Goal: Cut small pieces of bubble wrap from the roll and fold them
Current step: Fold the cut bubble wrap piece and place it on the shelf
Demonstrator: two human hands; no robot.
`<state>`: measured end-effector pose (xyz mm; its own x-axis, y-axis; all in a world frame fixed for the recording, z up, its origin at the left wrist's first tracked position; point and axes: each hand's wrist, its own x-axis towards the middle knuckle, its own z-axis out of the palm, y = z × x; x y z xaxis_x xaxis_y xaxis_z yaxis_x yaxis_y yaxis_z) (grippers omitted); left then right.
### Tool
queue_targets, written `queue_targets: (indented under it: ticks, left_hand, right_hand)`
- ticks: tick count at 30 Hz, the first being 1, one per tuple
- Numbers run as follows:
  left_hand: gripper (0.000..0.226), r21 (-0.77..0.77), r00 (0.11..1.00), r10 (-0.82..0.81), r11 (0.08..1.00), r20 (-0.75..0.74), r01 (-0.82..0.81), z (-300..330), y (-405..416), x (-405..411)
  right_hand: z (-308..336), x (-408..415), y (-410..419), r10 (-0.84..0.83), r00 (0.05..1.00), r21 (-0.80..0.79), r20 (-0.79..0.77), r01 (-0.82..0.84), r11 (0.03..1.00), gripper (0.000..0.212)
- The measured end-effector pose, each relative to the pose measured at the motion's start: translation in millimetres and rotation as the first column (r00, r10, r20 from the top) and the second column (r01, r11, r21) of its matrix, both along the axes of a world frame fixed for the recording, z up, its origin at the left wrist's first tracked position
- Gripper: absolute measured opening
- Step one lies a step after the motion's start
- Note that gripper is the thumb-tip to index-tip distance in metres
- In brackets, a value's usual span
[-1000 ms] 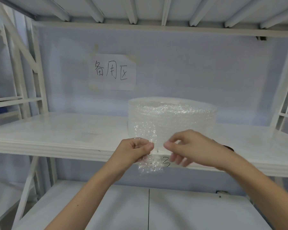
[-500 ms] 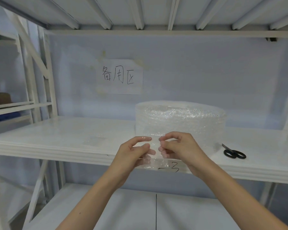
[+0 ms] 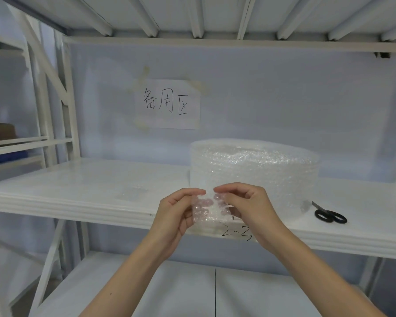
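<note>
A small piece of clear bubble wrap (image 3: 207,210) is held upright between both hands, in front of the shelf's front edge. My left hand (image 3: 176,213) pinches its left side and my right hand (image 3: 245,207) pinches its right side, thumbs nearly meeting at the top. Behind them the big roll of bubble wrap (image 3: 254,172) stands on the white shelf (image 3: 78,186). Black-handled scissors (image 3: 329,215) lie on the shelf to the right of the roll. Another small bubble wrap piece (image 3: 133,192) lies flat on the shelf to the left.
A paper sign with handwritten characters (image 3: 167,104) is taped to the back wall. A lower shelf (image 3: 169,291) runs under my arms. White rack uprights (image 3: 64,99) stand at the left, with a brown box (image 3: 0,131) on a neighbouring rack.
The hanging piece was brought up and doubled over; my right hand moved in from the right and now pinches it together with my left. The scissors came into view.
</note>
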<state>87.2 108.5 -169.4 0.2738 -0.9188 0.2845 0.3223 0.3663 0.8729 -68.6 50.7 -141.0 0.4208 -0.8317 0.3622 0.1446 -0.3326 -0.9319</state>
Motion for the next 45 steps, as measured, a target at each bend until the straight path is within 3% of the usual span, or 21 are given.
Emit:
queue_targets:
  ticks: [7,14,21,28,37,40,45]
  left_hand:
    - [0.029,0.013,1.0,-0.019,1.0,0.007,0.019,-4,-4,3]
    - [0.012,0.059,0.992,0.055,0.996,0.118,-0.062,-9,-9,4]
    - [0.016,0.05,0.972,0.15,0.986,0.179,-0.161,-8,-10,-2]
    - [0.034,0.0,0.991,0.108,0.994,0.08,-0.108,-5,-4,-7]
    - [0.03,0.054,0.999,-0.033,0.998,-0.005,0.034,-2,-4,-3]
    - [0.011,0.096,0.986,0.028,0.994,0.166,-0.045,-5,-5,2]
    - [0.017,0.089,0.948,0.121,0.984,0.296,-0.153,-6,-2,13]
  right_hand:
    - [-6,2,-4,-0.023,1.0,-0.054,-0.01,0.023,0.998,0.017]
    - [-8,1,-5,-0.037,0.999,-0.065,0.003,0.037,0.997,0.009]
    - [-11,-2,-3,-0.023,0.999,-0.031,-0.043,0.022,0.999,0.013]
    - [-10,-4,1,-0.031,0.999,-0.088,-0.013,0.03,0.996,0.029]
    - [-12,-8,0,-0.021,1.0,-0.117,-0.016,0.019,0.993,0.019]
    - [-13,-5,0,0.008,1.0,-0.081,-0.02,-0.01,0.997,0.018]
    - [-14,13,-8,0.027,0.985,0.012,-0.168,-0.025,1.0,0.02]
